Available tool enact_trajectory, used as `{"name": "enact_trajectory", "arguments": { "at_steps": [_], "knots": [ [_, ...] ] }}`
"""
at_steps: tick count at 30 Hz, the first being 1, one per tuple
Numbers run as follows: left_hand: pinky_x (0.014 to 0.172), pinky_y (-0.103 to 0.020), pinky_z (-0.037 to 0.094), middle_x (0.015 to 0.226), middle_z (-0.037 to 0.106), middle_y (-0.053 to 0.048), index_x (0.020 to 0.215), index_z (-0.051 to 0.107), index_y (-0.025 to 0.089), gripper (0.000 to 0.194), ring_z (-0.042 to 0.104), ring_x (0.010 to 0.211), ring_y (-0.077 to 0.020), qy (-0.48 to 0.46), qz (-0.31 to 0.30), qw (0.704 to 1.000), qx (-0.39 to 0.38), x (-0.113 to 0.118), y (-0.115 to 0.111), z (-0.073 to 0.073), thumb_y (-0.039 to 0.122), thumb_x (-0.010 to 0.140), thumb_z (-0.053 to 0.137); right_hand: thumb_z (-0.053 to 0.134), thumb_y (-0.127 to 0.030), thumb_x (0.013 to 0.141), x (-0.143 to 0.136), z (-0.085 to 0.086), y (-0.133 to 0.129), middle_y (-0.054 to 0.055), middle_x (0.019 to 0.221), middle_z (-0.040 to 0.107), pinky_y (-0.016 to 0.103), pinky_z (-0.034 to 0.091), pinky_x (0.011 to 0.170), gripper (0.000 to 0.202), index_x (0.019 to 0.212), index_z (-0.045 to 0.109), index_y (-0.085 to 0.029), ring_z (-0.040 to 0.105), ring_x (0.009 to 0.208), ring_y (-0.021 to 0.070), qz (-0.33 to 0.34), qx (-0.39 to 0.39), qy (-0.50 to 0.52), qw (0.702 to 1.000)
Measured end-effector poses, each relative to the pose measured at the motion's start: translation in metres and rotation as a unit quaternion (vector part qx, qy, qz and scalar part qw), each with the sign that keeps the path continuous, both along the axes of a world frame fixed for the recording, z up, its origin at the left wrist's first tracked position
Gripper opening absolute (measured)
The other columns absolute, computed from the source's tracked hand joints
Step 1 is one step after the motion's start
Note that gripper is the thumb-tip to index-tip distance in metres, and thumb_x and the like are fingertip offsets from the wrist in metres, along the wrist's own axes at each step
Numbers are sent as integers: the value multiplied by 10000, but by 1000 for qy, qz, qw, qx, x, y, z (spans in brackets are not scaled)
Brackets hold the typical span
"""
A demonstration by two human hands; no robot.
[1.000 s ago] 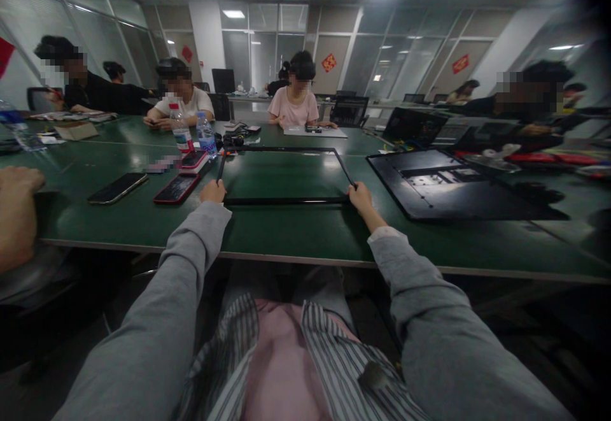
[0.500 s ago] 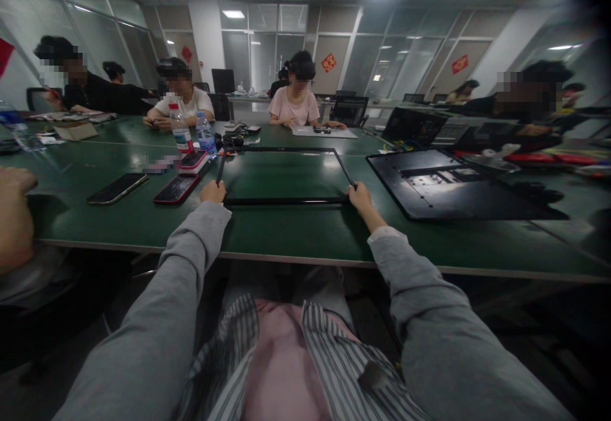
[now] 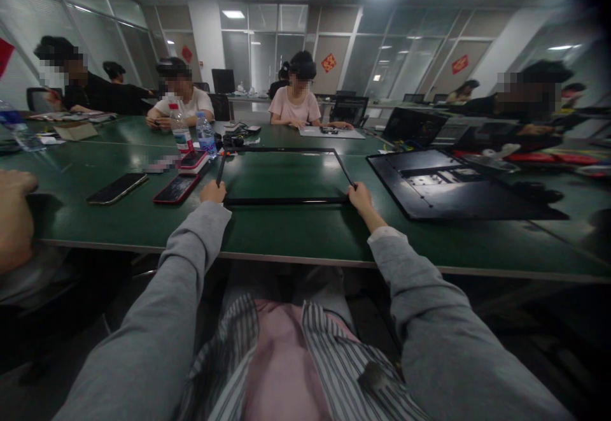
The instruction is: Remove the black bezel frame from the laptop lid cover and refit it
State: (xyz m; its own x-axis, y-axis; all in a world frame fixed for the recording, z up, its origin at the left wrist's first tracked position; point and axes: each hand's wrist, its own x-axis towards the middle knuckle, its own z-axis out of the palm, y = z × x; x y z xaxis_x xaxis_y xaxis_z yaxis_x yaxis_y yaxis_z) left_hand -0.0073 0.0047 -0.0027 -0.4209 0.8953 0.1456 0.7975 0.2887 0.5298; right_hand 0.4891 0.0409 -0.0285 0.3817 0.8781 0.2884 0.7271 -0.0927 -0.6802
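Observation:
A thin black rectangular frame [image 3: 286, 201], like a monitor bezel, is in front of me over the green table [image 3: 296, 233]. My left hand [image 3: 212, 192] grips its left side close to the near corner, fingers wrapped round it. On the opposite side my right hand [image 3: 360, 196] is closed on the frame near its right corner. Green tabletop shows through the frame's opening. Whether the frame rests on the table or is held slightly above it, I cannot tell. Right of my right hand lies a large black panel [image 3: 429, 201] with metal fittings on it.
Two phones, one black [image 3: 117, 188] and one red-edged [image 3: 176, 188], lie to the left. Behind them stand a red-capped bottle [image 3: 180, 133] and a blue-labelled bottle [image 3: 206, 135]. Another person's arm [image 3: 16, 217] is at far left. Several people sit around the table.
My hands and the black frame stay in place. Across the table, the person in pink has shifted the white board slightly to the right.

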Motion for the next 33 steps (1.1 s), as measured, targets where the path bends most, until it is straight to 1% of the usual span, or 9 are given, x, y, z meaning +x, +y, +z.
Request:
{"name": "enact_trajectory", "arguments": {
  "at_steps": [4,9,14,19,24,28,33],
  "knots": [
    [962,-392,476,1146,746,-175,1006,722,170,323,657,1180,-318,0,0,1000,4,1,-1,1,353,982,458,460,-285,913,-1,1,-1,164,1017,712,420,472,956,255,1024,653,-160,642,1021,298,1,-3,-5,1000],
    [956,-397,483,1182,735,-186,1062,720,154,339,656,1186,-323,5,5,1000,2,2,-2,2,355,979,461,455,-285,928,-2,2,-3,175,1063,709,407,466,967,274,1053,657,-149,646,1044,293,-1,-8,-9,1000],
    [950,-394,489,1175,736,-190,1082,719,154,344,660,1181,-319,11,8,1000,-3,3,-3,3,364,974,468,455,-260,919,-1,1,-2,185,1095,709,397,465,972,285,1081,655,-136,646,1059,292,5,-9,-20,1000],
    [960,-402,488,1218,717,-204,1085,716,155,349,652,1199,-329,24,6,1000,-14,3,-3,4,370,977,464,461,-266,911,-1,0,1,169,1063,715,410,469,969,272,1061,657,-152,649,1040,292,0,-3,-15,1000],
    [975,-408,482,1219,718,-196,1100,708,159,345,645,1210,-329,23,4,1000,-14,2,-3,3,368,977,462,472,-305,919,-1,1,-1,164,1033,716,416,465,981,256,1030,657,-167,643,1053,295,-2,-3,-5,1000],
    [995,-413,475,1229,715,-191,1103,706,155,354,634,1229,-333,24,1,1000,-17,3,-3,4,367,977,452,475,-310,917,-2,2,-2,163,1044,715,421,462,991,260,1048,649,-169,644,1048,294,-2,-6,5,1000],
    [996,-403,476,1223,721,-182,1119,706,160,353,639,1222,-326,22,6,1000,-15,4,-5,5,354,983,446,465,-273,884,-1,0,-1,161,1070,717,432,472,993,298,1092,645,-161,642,1059,292,0,0,-2,1000]
  ]
}}
